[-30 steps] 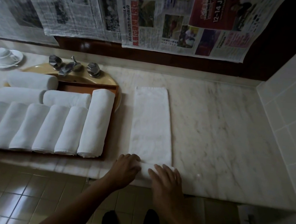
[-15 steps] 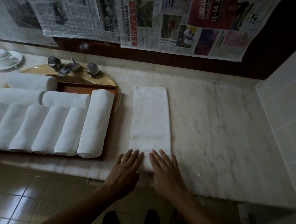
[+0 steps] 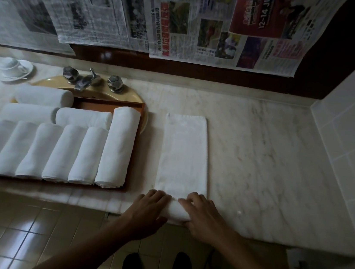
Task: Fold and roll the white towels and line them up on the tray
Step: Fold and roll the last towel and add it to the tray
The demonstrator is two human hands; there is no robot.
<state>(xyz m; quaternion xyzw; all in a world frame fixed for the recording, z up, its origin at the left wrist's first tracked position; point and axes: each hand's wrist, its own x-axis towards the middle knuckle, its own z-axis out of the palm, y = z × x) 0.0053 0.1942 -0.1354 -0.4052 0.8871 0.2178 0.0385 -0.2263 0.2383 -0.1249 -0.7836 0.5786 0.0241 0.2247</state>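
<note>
Head view: the folded towel lies flat as a long strip on the desk, stretching straight away from the fingers. Its near end is turned up into a small roll under them. The left hand curls its fingers round the roll's left end. The right hand curls over the right end, so both are clamped on the cloth. Left of the fingers and a little beyond them sits the tray, loaded with finished rolls. The step in hand looks like rolling the strip away. To do it well, I judge both hands should push evenly, tuck the core tight, and hold the roll's ends square with the strip's edges so it does not cone.
</note>
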